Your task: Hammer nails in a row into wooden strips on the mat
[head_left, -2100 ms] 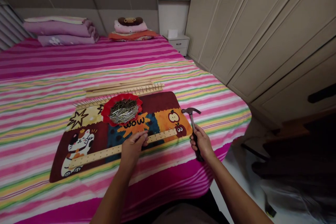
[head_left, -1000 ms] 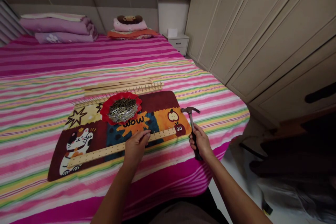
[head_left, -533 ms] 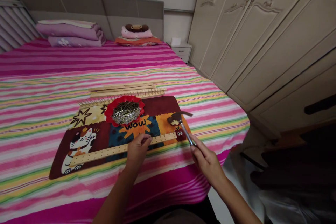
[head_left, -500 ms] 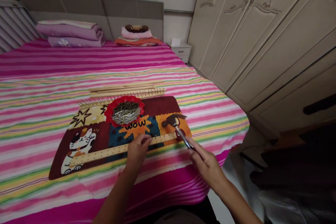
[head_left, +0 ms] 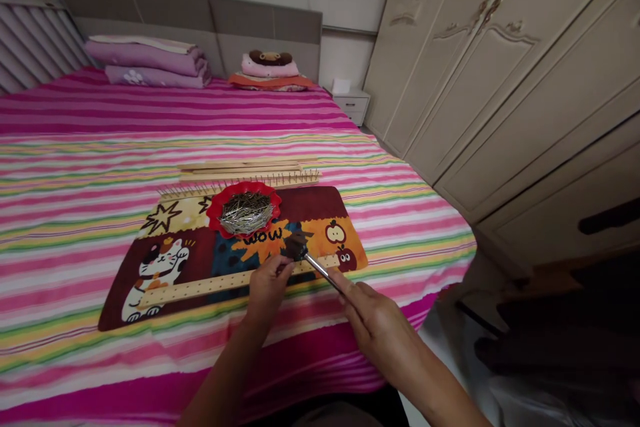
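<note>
Head view: note at far left folded purple quilts stacked before the grey headboard. Note next, on a cat-print mat over the striped bedspread, a wooden strip dotted with holes, laid along the mat's near side. See beyond it a red scalloped bowl heaped with loose nails and, just behind, nail-studded strips. Presses thumb and fingertip of left hand together at the wooden strip; cannot tell whether pinching a nail. Grips hammer in right hand, fingers wrapped round the handle; holds hammer's head just beside left fingertips, contact unclear. See at far right a carved cream wardrobe.
</note>
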Demonstrator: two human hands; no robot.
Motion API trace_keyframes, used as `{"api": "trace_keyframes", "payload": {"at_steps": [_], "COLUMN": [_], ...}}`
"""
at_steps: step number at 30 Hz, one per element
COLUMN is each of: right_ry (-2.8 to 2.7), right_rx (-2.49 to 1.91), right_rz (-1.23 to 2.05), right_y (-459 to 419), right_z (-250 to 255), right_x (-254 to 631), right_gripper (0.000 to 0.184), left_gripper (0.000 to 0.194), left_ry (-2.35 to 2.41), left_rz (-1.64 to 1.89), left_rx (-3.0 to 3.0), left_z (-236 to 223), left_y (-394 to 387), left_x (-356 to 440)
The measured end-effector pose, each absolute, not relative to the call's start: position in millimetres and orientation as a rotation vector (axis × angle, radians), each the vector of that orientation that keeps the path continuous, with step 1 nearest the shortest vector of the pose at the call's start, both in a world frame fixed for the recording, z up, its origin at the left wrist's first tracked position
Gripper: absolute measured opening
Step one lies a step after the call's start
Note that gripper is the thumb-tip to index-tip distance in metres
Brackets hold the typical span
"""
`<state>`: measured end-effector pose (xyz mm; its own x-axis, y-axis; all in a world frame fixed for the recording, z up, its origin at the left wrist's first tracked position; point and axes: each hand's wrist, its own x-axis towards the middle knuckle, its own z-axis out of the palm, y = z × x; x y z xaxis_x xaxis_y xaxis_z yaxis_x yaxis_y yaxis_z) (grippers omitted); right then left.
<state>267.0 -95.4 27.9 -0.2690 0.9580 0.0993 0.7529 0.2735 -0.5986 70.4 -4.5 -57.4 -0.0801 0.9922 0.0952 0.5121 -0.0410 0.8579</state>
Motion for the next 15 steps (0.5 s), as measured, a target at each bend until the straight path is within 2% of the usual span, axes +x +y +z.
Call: {"api": "trace_keyframes", "payload": {"at_steps": [5,11,13,15], "right_ry": [-1.968,-1.282,-0.954,-0.853], "right_rx": [-1.476,-1.458,-1.477,-1.469], "right_rz": [0.72,0.831,0.899,0.933], "right_y": [-96.0,-66.1,-50.4,-38.3], "right_z": [22.3,-7.5,-25.4,-43.6], "right_x": [269.1,288.6,299.3,308.1], "right_gripper": [0.048,0.04,0.04,0.043], "left_gripper": [0.014,0.015,0.017,0.02], "left_ry": [1.633,1.567,1.524,1.52], "left_rz": [1.044,1.046,1.043,1.067], "left_rx": [1.627,1.57,1.526,1.52], "left_z": [-56.7,-57.2,-56.8,-53.2], "left_y": [-4.3,-4.5,-5.0,-4.1], "left_x": [69.3,71.2,67.7,58.1]}}
